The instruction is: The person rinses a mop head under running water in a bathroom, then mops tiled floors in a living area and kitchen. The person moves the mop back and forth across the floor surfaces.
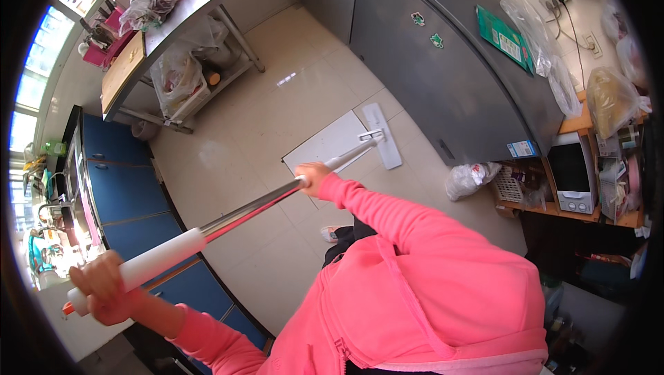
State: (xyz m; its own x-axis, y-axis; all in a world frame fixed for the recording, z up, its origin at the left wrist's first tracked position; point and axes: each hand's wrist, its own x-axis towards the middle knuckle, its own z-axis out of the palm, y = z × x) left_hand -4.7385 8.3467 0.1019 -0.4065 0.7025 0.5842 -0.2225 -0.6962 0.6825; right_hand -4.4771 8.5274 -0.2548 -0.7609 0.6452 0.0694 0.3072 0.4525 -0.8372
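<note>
My left hand [106, 287] is wrapped around the white grip sleeve [163, 258] at the upper end of a flat mop. Farther down, my right hand [314, 178] is closed around the mop's pole [254, 206], where metal meets a pale lower section. The mop's flat rectangular head [383, 136] lies on the tiled floor [233, 131], angled across the right edge of a pale rectangular panel [327, 139] on the floor. Its underside is hidden. Pink sleeves cover both my arms, and one shoe [329, 233] shows below my right forearm.
A grey refrigerator [436, 63] borders the floor beyond the mop head. A tied white plastic bag [469, 180] sits by its corner, near a shelf with a microwave [570, 172]. Blue cabinets [127, 188] line the left, and a metal table [181, 9] stands at the upper left.
</note>
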